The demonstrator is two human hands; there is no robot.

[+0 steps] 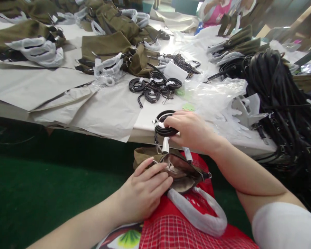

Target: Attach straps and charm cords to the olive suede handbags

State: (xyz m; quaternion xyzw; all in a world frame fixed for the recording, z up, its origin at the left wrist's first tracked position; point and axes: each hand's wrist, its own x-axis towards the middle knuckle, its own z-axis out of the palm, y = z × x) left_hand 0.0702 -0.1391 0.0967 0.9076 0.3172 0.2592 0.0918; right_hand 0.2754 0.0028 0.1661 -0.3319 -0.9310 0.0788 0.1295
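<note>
My right hand point(194, 129) is closed around a coiled black strap point(166, 130), held just above the table's front edge. A metal clip dangles from the coil. Below it, on my lap, an olive handbag point(146, 155) lies with its zipped mouth open, showing a pale lining. My left hand point(147, 190) grips the near left side of that mouth, its fingers over the rim and its thumb hidden. One bag handle point(199, 216), wrapped in white, hangs toward me over a red checked apron point(166, 235).
More coiled straps point(152, 84) lie on the paper-covered table point(103, 110). Several olive bags point(103, 48) stand behind, their handles wrapped. To the right are clear plastic point(217, 93), a tape dispenser point(245, 107) and a heap of black straps point(277, 90). Another person point(217, 12) is across the table.
</note>
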